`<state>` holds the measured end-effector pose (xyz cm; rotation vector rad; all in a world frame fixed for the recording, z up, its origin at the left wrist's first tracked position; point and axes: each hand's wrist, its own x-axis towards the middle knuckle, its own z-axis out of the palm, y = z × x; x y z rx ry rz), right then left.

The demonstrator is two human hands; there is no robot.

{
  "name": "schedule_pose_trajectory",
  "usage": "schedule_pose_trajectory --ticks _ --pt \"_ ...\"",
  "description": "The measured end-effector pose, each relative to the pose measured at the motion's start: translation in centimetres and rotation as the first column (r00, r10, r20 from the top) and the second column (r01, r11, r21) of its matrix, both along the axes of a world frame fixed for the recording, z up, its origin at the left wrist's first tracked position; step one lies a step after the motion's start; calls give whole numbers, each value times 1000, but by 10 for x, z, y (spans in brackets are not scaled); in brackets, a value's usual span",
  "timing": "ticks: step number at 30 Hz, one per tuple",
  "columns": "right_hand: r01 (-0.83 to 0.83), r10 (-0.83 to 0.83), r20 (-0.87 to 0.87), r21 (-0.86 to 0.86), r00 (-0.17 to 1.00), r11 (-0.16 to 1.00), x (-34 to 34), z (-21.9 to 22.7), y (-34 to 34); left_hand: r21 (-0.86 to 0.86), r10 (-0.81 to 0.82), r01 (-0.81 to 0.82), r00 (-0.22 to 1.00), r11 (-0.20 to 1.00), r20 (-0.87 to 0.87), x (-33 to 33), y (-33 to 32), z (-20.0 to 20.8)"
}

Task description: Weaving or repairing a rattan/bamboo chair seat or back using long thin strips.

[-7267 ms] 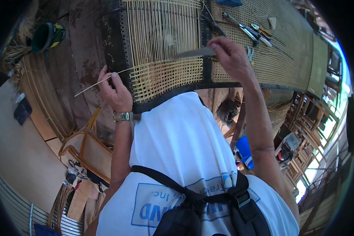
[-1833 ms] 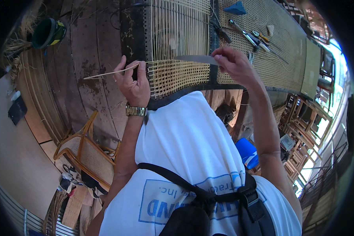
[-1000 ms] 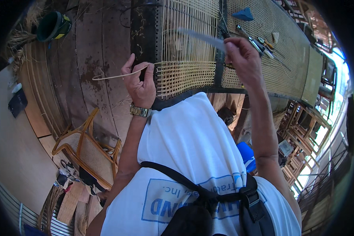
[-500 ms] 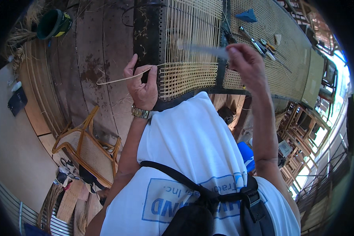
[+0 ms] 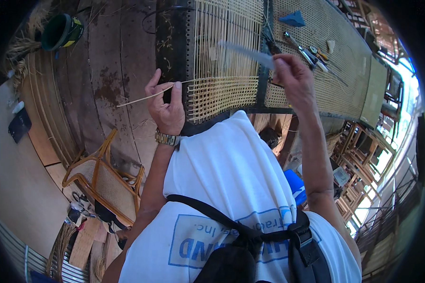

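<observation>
Right hand (image 5: 290, 75) lifted, pinching blade (image 5: 248, 53) | left hand (image 5: 166, 104) grips cane strand (image 5: 141, 98) at frame edge (image 5: 174, 56)

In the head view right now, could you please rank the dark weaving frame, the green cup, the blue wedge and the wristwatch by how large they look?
1. Dark weaving frame, by far the largest.
2. Green cup.
3. Blue wedge and wristwatch look alike; the watch is nearer the camera, so I won't rank them.

Your worn wooden workbench (image 5: 108, 61) carries the dark half-woven cane frame (image 5: 172, 42), a green cup (image 5: 61, 32) and scattered cane scraps.
</observation>
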<state>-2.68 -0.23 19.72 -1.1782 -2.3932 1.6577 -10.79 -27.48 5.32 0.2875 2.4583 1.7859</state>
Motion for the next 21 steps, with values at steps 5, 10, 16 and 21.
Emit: schedule_pose_trajectory --ticks 5,10,16,21 --pt "-66 67 41 -41 997 997 6 -3 12 -2 2 -2 999 1000 -51 -1 0 -3" --pt "-229 245 185 -105 952 968 11 -1 5 -1 -9 9 1000 1000 -27 -1 -1 0" --pt "-304 324 284 -114 902 946 16 -4 17 -5 -2 2 1000 1000 -8 0 1 2" --pt "12 -12 7 -35 1000 999 20 -15 29 11 -8 8 1000 1000 -19 0 4 2"
